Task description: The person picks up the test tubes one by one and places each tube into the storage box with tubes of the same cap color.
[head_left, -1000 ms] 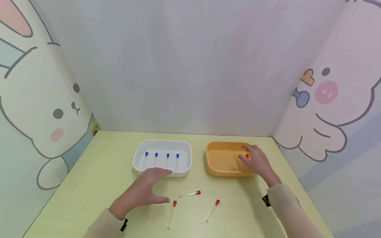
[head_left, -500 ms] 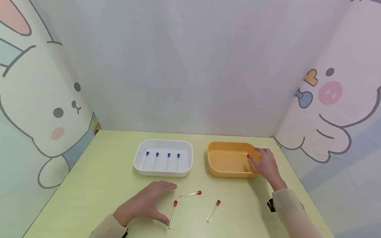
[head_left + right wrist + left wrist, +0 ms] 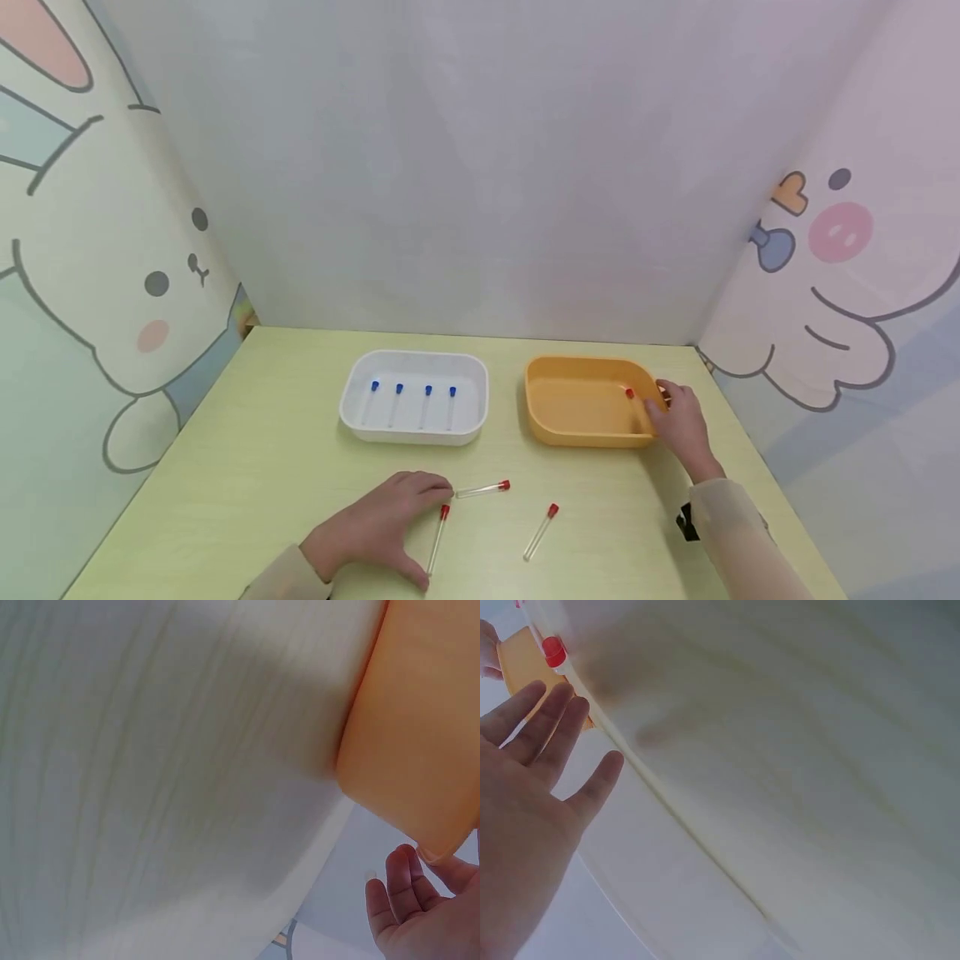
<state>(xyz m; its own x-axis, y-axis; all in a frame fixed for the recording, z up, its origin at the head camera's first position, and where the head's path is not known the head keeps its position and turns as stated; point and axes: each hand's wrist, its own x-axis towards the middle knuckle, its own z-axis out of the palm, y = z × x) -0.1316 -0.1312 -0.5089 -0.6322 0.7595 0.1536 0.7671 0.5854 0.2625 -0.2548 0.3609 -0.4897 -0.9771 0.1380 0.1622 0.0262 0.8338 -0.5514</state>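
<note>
Now the left hand [image 3: 378, 523] arches beside 1 red-capped tube [image 3: 438, 540] on the table [image 3: 247, 467], fingers loose and parted, while the right hand [image 3: 682, 425] straddles the orange tray's [image 3: 585, 439] right rim, grip impossible to tell

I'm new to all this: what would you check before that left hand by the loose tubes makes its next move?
1. Left hand at a tube: ok; it is spread beside the nearest red-capped tube.
2. That tube gripped: not ok; the left hand is open.
3. Left hand clear of the second red-capped tube: cannot tell; the clear end lies right by it.
4. Blue-capped tubes inside the white tray: ok; four lie there.
5. Red-capped tubes all inside the orange tray: not ok; three lie on the table.
6. Right hand free of the orange tray: cannot tell; it is at the right end, contact unclear.
</note>
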